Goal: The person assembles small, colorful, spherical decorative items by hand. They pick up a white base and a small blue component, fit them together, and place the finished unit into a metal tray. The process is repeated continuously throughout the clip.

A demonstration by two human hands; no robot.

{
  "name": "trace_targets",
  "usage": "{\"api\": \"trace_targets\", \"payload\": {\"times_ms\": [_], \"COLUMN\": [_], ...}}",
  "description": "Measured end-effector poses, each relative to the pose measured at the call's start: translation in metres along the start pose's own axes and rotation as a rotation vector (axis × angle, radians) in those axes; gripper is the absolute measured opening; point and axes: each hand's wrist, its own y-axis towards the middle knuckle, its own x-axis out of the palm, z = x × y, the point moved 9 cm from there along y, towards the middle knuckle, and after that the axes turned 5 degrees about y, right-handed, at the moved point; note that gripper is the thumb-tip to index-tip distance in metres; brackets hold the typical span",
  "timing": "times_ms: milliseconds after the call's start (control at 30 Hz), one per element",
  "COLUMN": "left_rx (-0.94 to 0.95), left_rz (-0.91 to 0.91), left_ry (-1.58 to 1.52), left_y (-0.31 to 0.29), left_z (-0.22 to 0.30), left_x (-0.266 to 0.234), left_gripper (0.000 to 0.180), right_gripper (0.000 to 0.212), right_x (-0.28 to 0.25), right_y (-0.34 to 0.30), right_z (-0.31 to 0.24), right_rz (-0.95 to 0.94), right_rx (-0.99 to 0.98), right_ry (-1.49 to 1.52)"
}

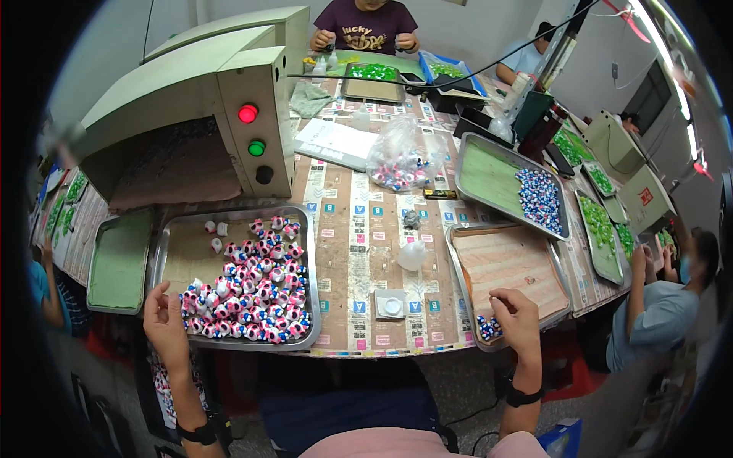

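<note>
My left hand [163, 324] is at the left rim of a metal tray [312, 267], its thumb apart from its curved fingers and nothing visible in it. Many small pink, white and blue animal-like figurines [252, 294] are heaped in that tray, with a few whitish ones [216, 237] apart at its upper left. On the right, my right hand [519, 317] hangs over the near left corner of a cloth-lined tray [508, 267]. Its fingertips are pinched together; what they hold, if anything, is too small to see. Small blue-and-white pieces [489, 328] lie beneath.
A light-coloured machine [229, 114] with red and green lights stands at the back left. Between the trays are a small white dish [391, 307], a white squeeze bottle [411, 256] and a bag of figurines [401, 164]. Another tray [489, 175] holds blue pieces. Co-workers sit around.
</note>
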Motion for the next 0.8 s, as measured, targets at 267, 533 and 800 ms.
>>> {"api": "trace_targets", "payload": {"times_ms": [267, 533, 800], "left_rx": [-1.103, -1.271, -1.027], "left_rz": [-0.359, -0.789, -0.927], "left_ry": [-1.340, -1.420, -1.359], "left_y": [-0.110, -0.195, -0.197], "left_z": [0.041, 0.099, 0.111], "left_x": [0.109, 0.159, 0.164], "left_gripper": [0.015, 0.030, 0.026], "right_gripper": [0.024, 0.022, 0.022], "right_x": [0.054, 0.111, 0.122], "right_y": [-0.024, -0.046, -0.041], "right_z": [-0.027, -0.060, -0.078], "right_rz": [-0.261, -0.475, -0.473], "right_rx": [0.250, 0.216, 0.170], "right_ry": [0.573, 0.704, 0.680]}}
